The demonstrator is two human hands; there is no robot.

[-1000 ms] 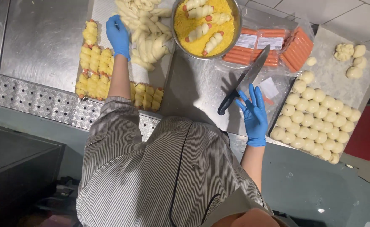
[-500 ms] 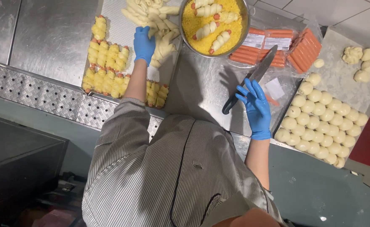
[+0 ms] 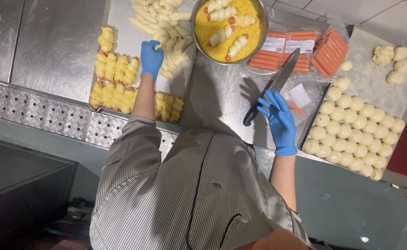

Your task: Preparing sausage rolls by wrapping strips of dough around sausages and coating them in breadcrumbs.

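Steel counter (image 3: 55,46) by white tiled wall — left hand (image 3: 151,58) has moved from crumbed rolls (image 3: 115,81) to grip dough strips (image 3: 166,28); right hand (image 3: 280,118), fingers spread, rests beside knife (image 3: 273,88).

1. Dough strips (image 3: 166,28): pale, soft sticks heaped loosely on a metal tray, at about 11 o'clock in the view. One strip's end sits pinched in the blue-gloved left hand (image 3: 151,58) at the heap's 7 o'clock edge.
2. Knife (image 3: 273,85): long broad steel blade with a dark handle, lying flat on the steel counter, tip toward 1 o'clock, handle toward 7 o'clock. The right hand (image 3: 280,120), gloved blue, fingers spread, rests just beside the handle.
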